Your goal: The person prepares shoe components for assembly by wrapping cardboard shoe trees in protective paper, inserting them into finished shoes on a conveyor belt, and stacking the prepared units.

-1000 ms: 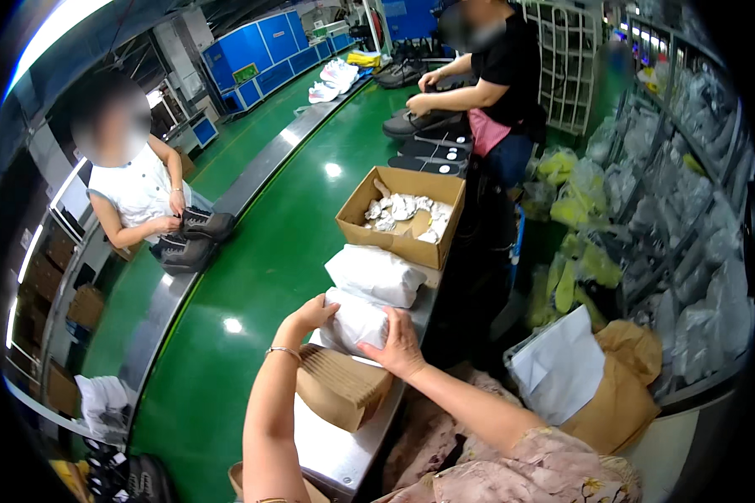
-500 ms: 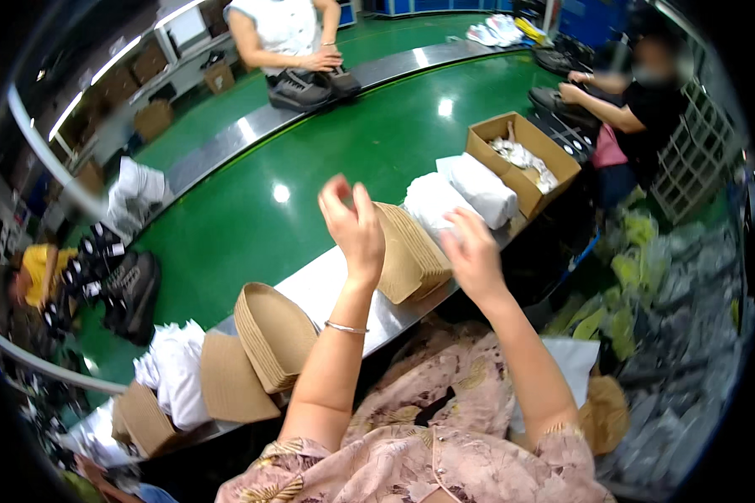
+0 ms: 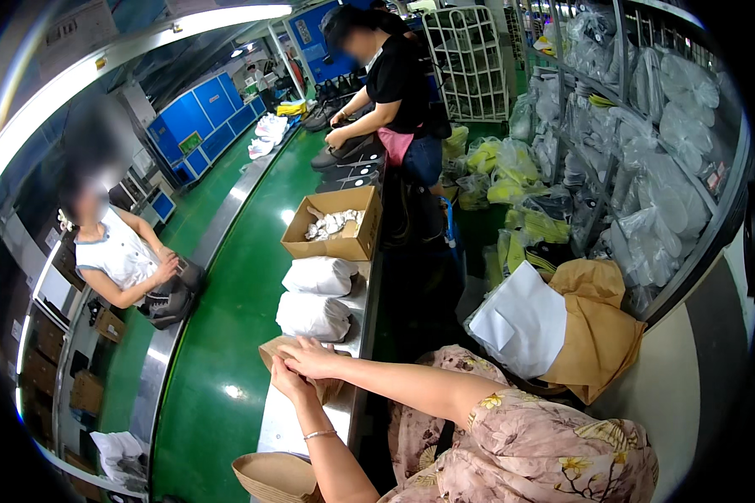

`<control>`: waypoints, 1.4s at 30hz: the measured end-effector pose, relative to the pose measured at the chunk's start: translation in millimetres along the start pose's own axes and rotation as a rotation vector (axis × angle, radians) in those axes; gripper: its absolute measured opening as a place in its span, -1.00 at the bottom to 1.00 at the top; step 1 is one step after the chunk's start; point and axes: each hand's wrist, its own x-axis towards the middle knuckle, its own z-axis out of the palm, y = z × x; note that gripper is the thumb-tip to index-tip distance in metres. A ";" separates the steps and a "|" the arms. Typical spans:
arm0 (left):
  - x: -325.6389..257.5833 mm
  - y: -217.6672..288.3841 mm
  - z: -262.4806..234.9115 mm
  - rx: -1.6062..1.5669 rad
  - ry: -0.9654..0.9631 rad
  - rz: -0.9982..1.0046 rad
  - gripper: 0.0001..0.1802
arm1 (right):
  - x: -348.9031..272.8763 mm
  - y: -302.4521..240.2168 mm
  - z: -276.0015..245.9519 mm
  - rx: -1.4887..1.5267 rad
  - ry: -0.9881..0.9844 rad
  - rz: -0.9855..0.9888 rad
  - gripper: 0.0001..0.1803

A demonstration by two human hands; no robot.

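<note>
My right hand point(image 3: 310, 360) and my left hand point(image 3: 290, 383) meet over a stack of curved brown cardboard pieces point(image 3: 268, 349) on the metal bench. Fingers of both hands are bent together at the cardboard; whether one piece or several are gripped is hidden. Just beyond them lie two white paper-wrapped bundles point(image 3: 313, 317). Nearer to me, beside my left forearm, is another stack of rounded brown cardboard pieces point(image 3: 275, 475).
An open cardboard box point(image 3: 331, 249) with crumpled white paper stands farther along the bench point(image 3: 270, 427). Two people handle dark shoes beyond. A green belt point(image 3: 218, 369) runs alongside. To my right are white sheets, brown paper point(image 3: 600, 335) and racks of bagged parts point(image 3: 658, 184).
My view has swung to the right. My hands, apart in the air above the cardboard half a second ago, have come down together onto that stack.
</note>
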 end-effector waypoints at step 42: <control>-175.1 -106.2 43.2 0.263 -0.173 -0.941 -0.73 | -236.3 511.1 -19.4 -0.383 0.819 1.067 -0.45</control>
